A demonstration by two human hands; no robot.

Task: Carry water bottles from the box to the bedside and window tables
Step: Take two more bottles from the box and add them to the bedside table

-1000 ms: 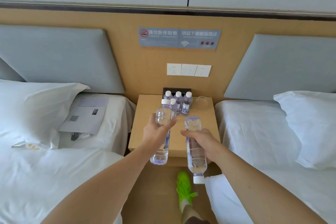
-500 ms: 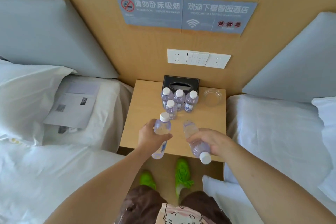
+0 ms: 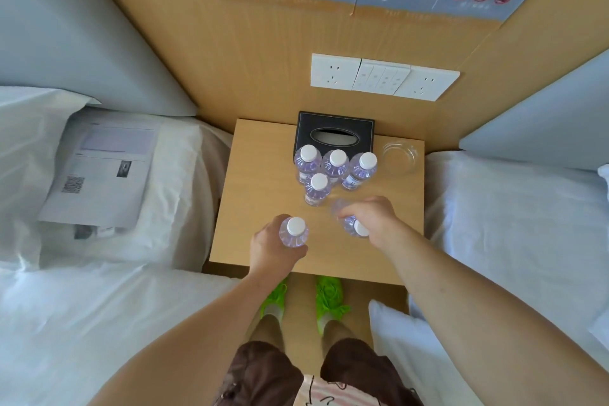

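Four bottles (image 3: 329,171) stand grouped; two hands (image 3: 275,249) (image 3: 372,217) each grip another.

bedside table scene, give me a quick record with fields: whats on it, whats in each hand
surface: bedside table, between two beds
standing bottles: four capped water bottles clustered in front of the tissue box
other item: clear glass dish at the table's back right
left hand: grips an upright bottle, cap up
right hand: grips a tilted bottle, cap toward the person
left bed: printed sheets
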